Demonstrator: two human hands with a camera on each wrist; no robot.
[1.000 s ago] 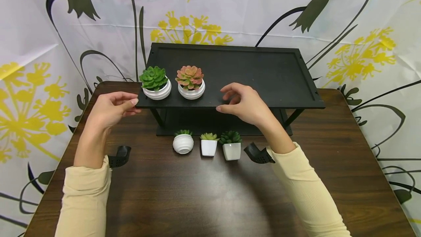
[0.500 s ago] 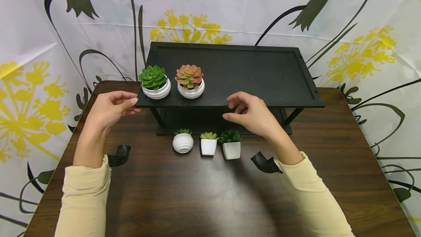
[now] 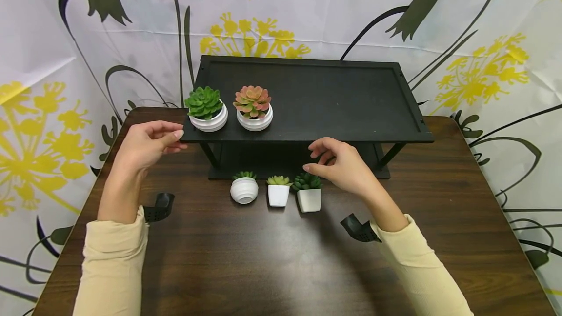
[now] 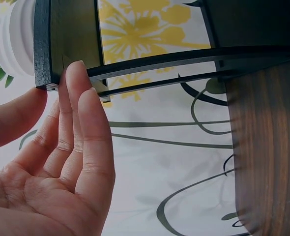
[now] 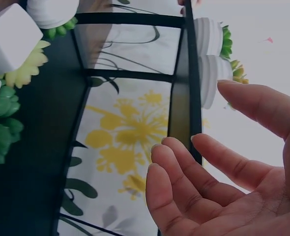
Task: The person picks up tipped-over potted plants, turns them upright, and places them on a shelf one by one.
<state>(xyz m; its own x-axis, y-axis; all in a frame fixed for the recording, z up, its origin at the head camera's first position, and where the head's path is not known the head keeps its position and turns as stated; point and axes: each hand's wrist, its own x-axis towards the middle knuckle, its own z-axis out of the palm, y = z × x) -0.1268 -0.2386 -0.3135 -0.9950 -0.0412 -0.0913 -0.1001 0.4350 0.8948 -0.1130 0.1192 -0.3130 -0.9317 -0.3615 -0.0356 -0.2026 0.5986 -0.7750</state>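
My left hand (image 3: 147,145) pinches the front left corner of a black two-tier shelf (image 3: 333,96). In the left wrist view the thumb (image 4: 17,115) lies at the board's edge and the fingertips reach beneath it. My right hand (image 3: 342,165) hovers before the shelf's front edge with loosely bent fingers, holding nothing. Just left of it stands a dark green succulent (image 3: 309,200) in a square white pot. Beside that are a pale green succulent (image 3: 278,195) in a square pot and a small succulent (image 3: 244,190) in a round pot.
On the top board, towards the left, stand a green succulent (image 3: 208,123) and a pink-orange succulent (image 3: 254,123) in ribbed white pots. The shelf rests on a brown wooden table (image 3: 246,267). A flower-patterned cloth (image 3: 351,9) hangs behind.
My right hand has drawn back from above the top board, down and to the right, towards the front row of pots. The left hand stays at the shelf corner.
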